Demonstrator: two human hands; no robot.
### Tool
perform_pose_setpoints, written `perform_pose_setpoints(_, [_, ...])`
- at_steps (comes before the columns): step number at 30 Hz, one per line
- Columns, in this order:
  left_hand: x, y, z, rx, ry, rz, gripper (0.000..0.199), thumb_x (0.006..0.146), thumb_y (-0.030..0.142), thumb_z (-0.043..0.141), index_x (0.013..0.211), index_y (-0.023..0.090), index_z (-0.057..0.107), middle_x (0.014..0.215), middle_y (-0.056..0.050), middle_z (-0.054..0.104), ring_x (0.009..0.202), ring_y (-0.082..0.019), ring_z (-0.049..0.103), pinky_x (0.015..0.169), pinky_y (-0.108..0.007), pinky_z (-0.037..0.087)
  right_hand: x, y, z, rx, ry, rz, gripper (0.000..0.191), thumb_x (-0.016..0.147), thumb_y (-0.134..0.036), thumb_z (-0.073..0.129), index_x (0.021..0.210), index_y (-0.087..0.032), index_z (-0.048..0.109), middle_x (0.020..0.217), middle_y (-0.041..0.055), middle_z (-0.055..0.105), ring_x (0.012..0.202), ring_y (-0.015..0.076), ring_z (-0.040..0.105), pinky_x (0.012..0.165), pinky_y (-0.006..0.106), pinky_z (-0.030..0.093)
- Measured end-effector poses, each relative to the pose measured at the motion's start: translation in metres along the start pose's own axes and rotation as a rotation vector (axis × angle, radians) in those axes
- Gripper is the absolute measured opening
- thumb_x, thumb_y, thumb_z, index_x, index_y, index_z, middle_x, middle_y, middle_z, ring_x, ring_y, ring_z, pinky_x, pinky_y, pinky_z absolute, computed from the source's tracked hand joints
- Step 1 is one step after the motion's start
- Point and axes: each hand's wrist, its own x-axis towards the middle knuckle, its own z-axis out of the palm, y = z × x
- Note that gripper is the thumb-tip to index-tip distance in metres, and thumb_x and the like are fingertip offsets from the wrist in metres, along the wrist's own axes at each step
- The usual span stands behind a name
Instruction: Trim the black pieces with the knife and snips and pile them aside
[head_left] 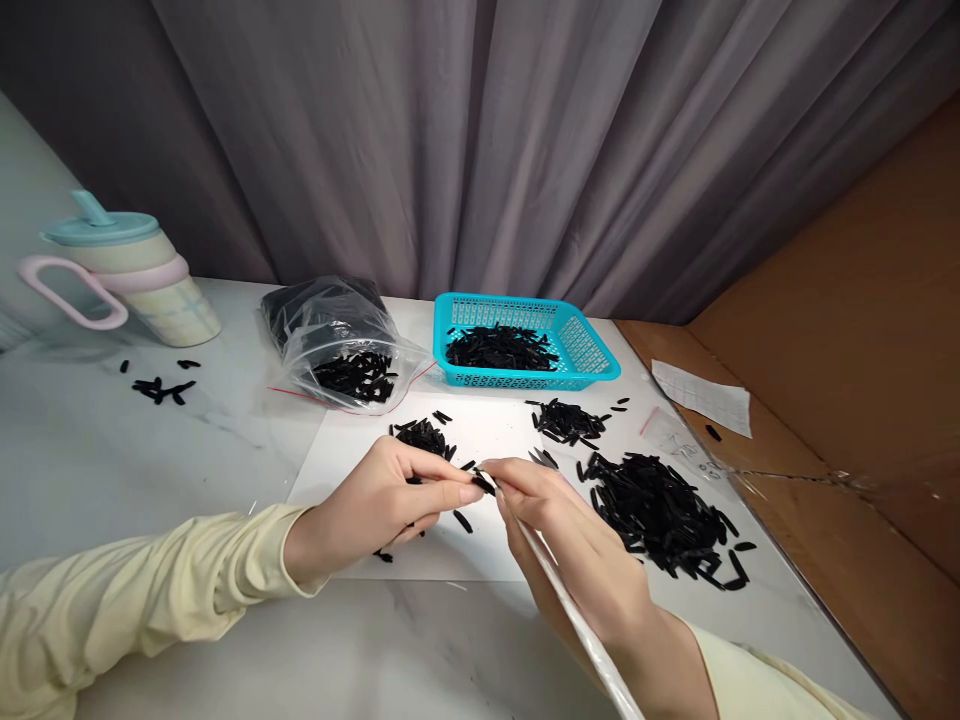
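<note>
A small, slim black piece point(484, 484) is pinched between the thumb and fingertips of my left hand point(382, 500). My right hand point(581, 545) grips a long thin white stick point(585, 630) like a pen, its upper end meeting the black piece. Both hands are above a white sheet point(502, 425). Beyond my left hand, a small heap of similar black pieces point(421, 436) lies on the sheet, partly hidden. To the right are a smaller heap point(570, 422) and a large heap point(660, 510) of them.
At the back stand a blue basket point(600, 350) of black pieces and an open clear zip bag point(330, 325) with more inside. A tumbler point(180, 310) with a pink handle is at the left. Paper point(701, 395) lies by brown cardboard point(847, 330) on the right.
</note>
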Motion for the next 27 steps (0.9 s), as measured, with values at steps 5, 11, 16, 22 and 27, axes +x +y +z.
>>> perform_pose_setpoints(5, [-0.001,0.001,0.001,-0.020,-0.009,-0.014,0.026,0.079,0.033,0.060,0.077,0.010,0.070,0.036,0.008,0.033,0.034,-0.003,0.025,0.036,-0.019,0.021,0.007,-0.006,-0.010,-0.042,-0.005,0.101,0.019,0.088,-0.002,0.041,0.091,-0.018,0.051,0.101,0.0104,0.063,0.091,0.0191,0.062,0.076,0.032,0.054])
perform_pose_setpoints(11, [0.000,0.002,0.001,-0.032,-0.004,0.004,0.025,0.079,0.033,0.061,0.075,0.010,0.070,0.035,0.008,0.033,0.033,-0.003,0.024,0.036,-0.019,0.021,0.021,-0.013,-0.029,0.042,-0.082,0.410,0.012,0.088,-0.015,0.051,0.086,-0.020,0.062,0.106,0.0054,0.068,0.095,0.0187,0.066,0.080,0.026,0.055])
perform_pose_setpoints(16, [-0.001,0.000,0.000,-0.067,-0.020,0.016,0.027,0.079,0.032,0.061,0.092,0.011,0.072,0.034,0.008,0.034,0.032,-0.003,0.024,0.035,-0.019,0.020,0.029,-0.013,-0.040,0.253,-0.111,0.542,0.015,0.085,-0.020,0.057,0.074,-0.022,0.067,0.093,0.0027,0.072,0.088,0.0189,0.069,0.067,0.021,0.058])
perform_pose_setpoints(22, [-0.002,-0.002,0.000,-0.075,-0.041,0.004,0.030,0.080,0.034,0.060,0.094,0.011,0.072,0.035,0.008,0.034,0.032,-0.003,0.025,0.035,-0.019,0.021,0.029,-0.017,-0.036,0.263,-0.134,0.495,0.014,0.083,-0.016,0.057,0.078,-0.021,0.069,0.093,0.0031,0.072,0.085,0.0177,0.069,0.070,0.021,0.058])
perform_pose_setpoints(27, [0.005,-0.004,0.004,0.034,0.026,-0.030,0.034,0.082,0.036,0.055,0.101,0.012,0.070,0.039,0.008,0.036,0.035,-0.005,0.029,0.037,-0.019,0.024,0.020,-0.003,-0.020,0.064,-0.093,0.283,0.017,0.084,-0.012,0.054,0.092,-0.019,0.067,0.098,0.0051,0.071,0.085,0.0176,0.068,0.078,0.026,0.056])
